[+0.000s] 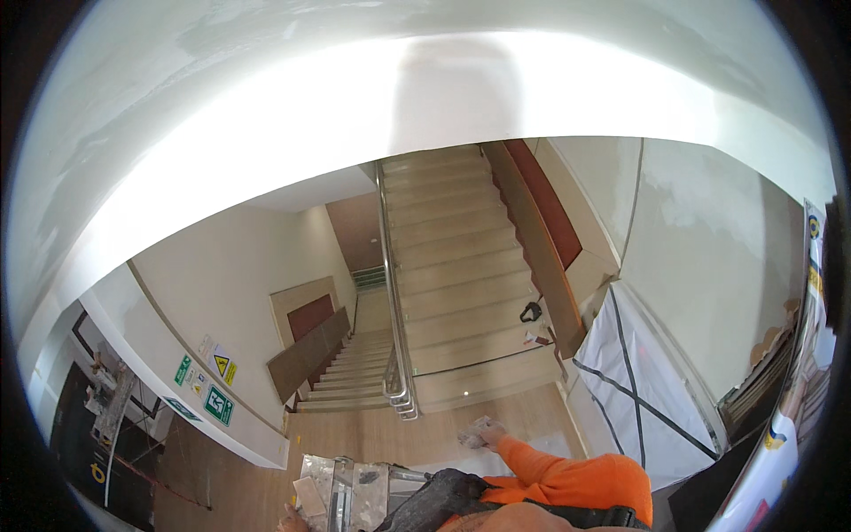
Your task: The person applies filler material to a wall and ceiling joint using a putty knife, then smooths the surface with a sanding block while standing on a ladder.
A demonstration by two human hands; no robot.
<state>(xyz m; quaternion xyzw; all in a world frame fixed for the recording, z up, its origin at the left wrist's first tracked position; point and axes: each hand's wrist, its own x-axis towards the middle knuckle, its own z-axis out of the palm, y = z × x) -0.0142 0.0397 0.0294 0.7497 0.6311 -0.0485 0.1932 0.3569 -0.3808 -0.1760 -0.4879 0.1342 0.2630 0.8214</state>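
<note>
My right hand (491, 432), at the end of an orange sleeve, reaches out above the wooden floor. Its fingers are closed around a pale, crumpled-looking thing (472, 434), too small and blurred to name. At the lower edge, only a bit of my left hand (292, 521) shows, and its fingers are mostly out of sight. Beside it is a metal platform (340, 493) smeared with white, like the top of a stepladder. A pale flat piece (309, 496) lies on its left part. Dark cloth (439, 498) hangs between the platform and my right arm.
Ahead, stairs (456, 257) run alongside a metal handrail (390, 293); more steps (355, 368) lie to its left. A black object (530, 312) rests on a step. White sheeting with black tape (634, 390) leans at right. Close overhead is a pale patchy surface (266, 115).
</note>
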